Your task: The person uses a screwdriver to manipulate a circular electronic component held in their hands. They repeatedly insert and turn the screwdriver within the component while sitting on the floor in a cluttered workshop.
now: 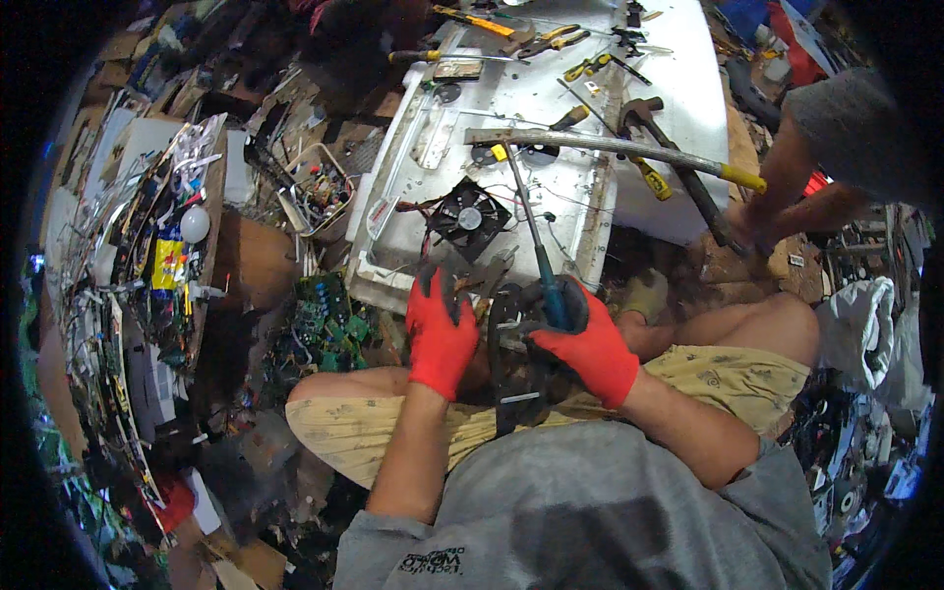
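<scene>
My left hand [442, 332], in a red glove with dark fingertips, is closed at the near edge of a white metal panel [398, 287]; what its fingers grip is unclear. My right hand [593, 339], gloved alike, wraps the teal handle of a screwdriver [544, 265], whose shaft slants up across the panel. Between my hands, above my lap, is a dark curved part [509, 359], partly hidden. A black computer fan [468, 218] with loose wires lies on the panel just beyond my left hand.
Across the panel's right side lie a hammer [678, 167] and a metal rod with a yellow end [610, 145]. Pliers [551, 41] are at the back. Another person's arm [811, 202] reaches in from the right. Green circuit boards [329, 320] and a parts basket [323, 192] sit left.
</scene>
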Action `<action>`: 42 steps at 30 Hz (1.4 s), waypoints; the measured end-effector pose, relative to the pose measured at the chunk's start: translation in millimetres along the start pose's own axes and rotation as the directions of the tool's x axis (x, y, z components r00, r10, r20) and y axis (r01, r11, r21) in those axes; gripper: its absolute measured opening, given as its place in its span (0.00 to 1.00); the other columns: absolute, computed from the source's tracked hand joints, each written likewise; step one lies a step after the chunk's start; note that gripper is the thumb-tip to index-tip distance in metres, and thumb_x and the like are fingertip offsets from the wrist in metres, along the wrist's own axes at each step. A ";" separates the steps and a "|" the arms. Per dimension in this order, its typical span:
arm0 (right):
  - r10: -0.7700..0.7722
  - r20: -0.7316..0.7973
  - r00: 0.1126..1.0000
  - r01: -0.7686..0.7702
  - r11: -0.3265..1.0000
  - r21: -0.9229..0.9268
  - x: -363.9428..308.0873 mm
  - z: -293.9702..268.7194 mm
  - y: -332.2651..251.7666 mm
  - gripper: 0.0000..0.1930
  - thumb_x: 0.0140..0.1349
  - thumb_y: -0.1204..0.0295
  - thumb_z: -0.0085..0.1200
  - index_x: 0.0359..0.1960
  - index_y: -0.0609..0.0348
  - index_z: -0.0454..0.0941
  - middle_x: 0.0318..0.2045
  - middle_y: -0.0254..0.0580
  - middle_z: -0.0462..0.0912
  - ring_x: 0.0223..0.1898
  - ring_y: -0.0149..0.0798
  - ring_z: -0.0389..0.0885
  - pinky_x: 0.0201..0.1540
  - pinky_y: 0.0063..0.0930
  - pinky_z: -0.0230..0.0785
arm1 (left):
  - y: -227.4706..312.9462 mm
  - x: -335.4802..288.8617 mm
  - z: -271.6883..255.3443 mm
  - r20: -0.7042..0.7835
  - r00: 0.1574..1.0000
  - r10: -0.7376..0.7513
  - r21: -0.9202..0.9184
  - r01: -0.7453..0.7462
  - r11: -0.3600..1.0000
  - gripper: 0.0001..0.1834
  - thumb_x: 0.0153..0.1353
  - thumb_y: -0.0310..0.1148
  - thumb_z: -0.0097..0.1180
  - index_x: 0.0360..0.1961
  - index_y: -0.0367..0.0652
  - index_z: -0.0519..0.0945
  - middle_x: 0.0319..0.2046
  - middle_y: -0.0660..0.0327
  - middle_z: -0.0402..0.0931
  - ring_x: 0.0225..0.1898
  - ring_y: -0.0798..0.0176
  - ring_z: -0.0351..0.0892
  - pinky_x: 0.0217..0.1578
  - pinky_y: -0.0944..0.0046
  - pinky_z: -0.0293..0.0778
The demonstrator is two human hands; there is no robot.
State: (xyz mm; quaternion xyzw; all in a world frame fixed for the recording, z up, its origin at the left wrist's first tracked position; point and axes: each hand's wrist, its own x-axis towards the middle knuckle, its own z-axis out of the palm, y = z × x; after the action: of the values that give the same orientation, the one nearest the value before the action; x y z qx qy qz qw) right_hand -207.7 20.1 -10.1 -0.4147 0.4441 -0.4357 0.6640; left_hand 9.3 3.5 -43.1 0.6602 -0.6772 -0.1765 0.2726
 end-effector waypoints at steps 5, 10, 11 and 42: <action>0.009 -0.042 0.999 -0.012 0.997 -0.073 -1.5 -8.2 5.6 0.23 0.56 0.74 0.63 0.54 0.59 0.72 0.45 0.37 0.78 0.45 0.29 0.76 0.50 0.27 0.71 | 30.9 -35.8 -8.6 0.250 0.967 0.050 -0.819 0.184 0.544 0.31 0.57 0.25 0.59 0.64 0.37 0.69 0.59 0.53 0.71 0.61 0.58 0.69 0.61 0.60 0.64; 0.258 0.180 0.949 -0.309 0.872 0.381 -11.5 -2.7 -15.9 0.24 0.65 0.69 0.57 0.62 0.58 0.67 0.47 0.36 0.79 0.47 0.28 0.76 0.51 0.26 0.71 | 39.6 -46.4 0.6 0.353 0.929 -0.115 -0.873 0.371 0.317 0.20 0.64 0.29 0.57 0.57 0.37 0.76 0.51 0.60 0.78 0.50 0.65 0.77 0.52 0.64 0.72; 0.258 0.186 0.948 -0.311 0.872 0.378 -16.1 -1.9 -14.2 0.25 0.67 0.69 0.56 0.64 0.58 0.65 0.49 0.36 0.78 0.47 0.29 0.76 0.51 0.26 0.72 | 38.7 -46.8 3.0 0.371 0.923 -0.105 -0.902 0.385 0.196 0.18 0.65 0.30 0.57 0.56 0.38 0.76 0.50 0.60 0.78 0.49 0.66 0.77 0.51 0.64 0.73; -0.020 0.281 0.959 0.164 0.851 -0.498 -105.6 -52.9 -86.4 0.28 0.47 0.72 0.67 0.54 0.62 0.77 0.43 0.52 0.83 0.42 0.50 0.84 0.47 0.38 0.76 | 41.3 -48.1 -66.1 0.456 0.880 -0.128 -0.890 0.451 -0.069 0.22 0.66 0.34 0.53 0.60 0.44 0.71 0.52 0.58 0.76 0.51 0.60 0.77 0.53 0.57 0.74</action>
State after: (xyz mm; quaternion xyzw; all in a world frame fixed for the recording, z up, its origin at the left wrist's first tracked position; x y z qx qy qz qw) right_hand -300.0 87.6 81.3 -0.6530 0.4311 -0.2726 0.5598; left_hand 15.2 61.9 27.2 0.3790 -0.2214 -0.7268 0.5283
